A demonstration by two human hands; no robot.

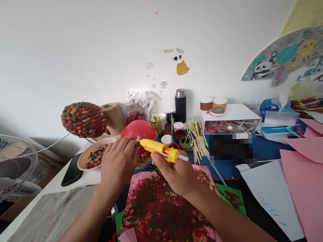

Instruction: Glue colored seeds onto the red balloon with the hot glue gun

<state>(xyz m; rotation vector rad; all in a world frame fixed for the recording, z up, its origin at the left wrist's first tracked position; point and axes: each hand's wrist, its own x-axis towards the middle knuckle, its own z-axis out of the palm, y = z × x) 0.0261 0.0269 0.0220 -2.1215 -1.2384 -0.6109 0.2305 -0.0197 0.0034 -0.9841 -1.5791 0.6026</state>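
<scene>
My right hand [180,172] is wrapped round a yellow hot glue gun [157,148], with a clear glue stick poking out of its back end. The gun's nozzle points left, at the fingers of my left hand [120,157]. Those fingers are curled and pressed together; whatever they hold, if anything, is hidden. Just behind both hands is a red balloon [139,130], its lower part ringed with small coloured pieces and partly covered by my hands. Left of my left hand sits a bowl [83,157] of small red, green and yellowish pieces.
A paint-stained pink sheet [166,214] lies under my forearms. A ball covered in coloured pieces [83,119] and a twine spool [113,118] stand back left. Paint jars [186,144], wooden sticks [198,149], a black thermos [180,106] and a white box [231,113] line the back.
</scene>
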